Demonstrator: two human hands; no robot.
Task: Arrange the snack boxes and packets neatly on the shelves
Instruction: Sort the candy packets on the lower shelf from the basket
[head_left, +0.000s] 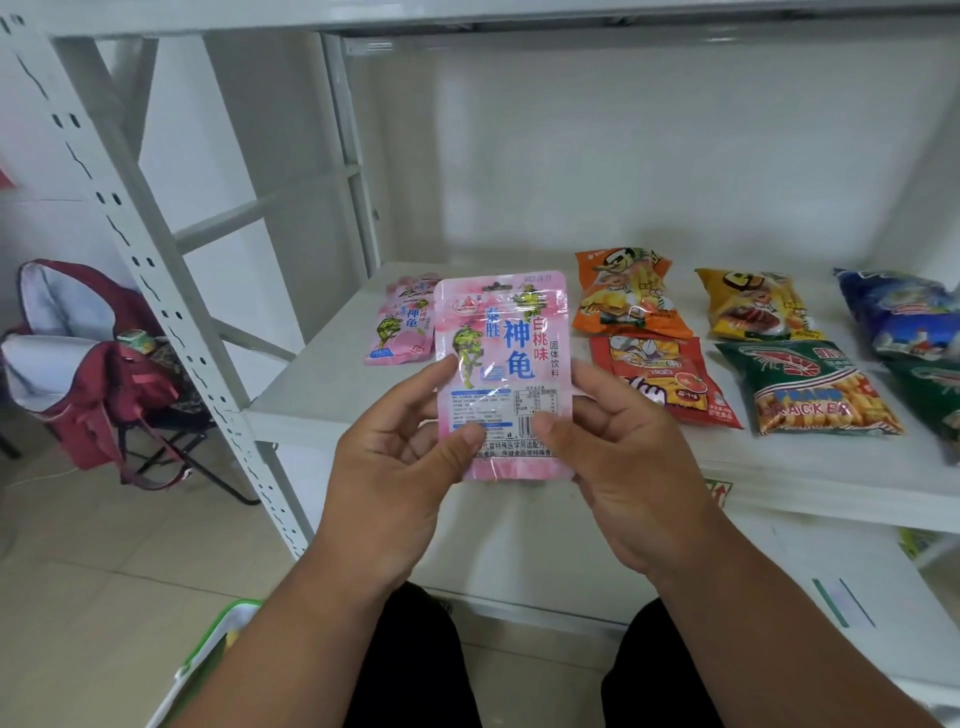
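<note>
Pink peach-flavour drink-mix pouch (503, 374) held upright in front of the white shelf (322, 395), above its front edge, not yet placed. Pinched at the lower half from both sides: left hand (400, 462) with thumb on the printed face and fingers (441, 371) wrapped behind the left edge, right hand (623, 467) likewise on the right edge. Long axis vertical, hang-hole end up, print facing the camera and reading right way up.

Partly done, judging by the shelf: matching pink pouches (402, 325) lying flat at the back left, then an orange crisp packet (626, 296) with a red tomato packet (670, 382) in front, a yellow packet (756, 304) with a green prawn cracker packet (810, 387) in front, and a blue packet (898, 312) at the right.

Left to do, probably: laying this pouch with its pink fellows. Green-rimmed container (218, 644) on the floor; contents hidden.
</note>
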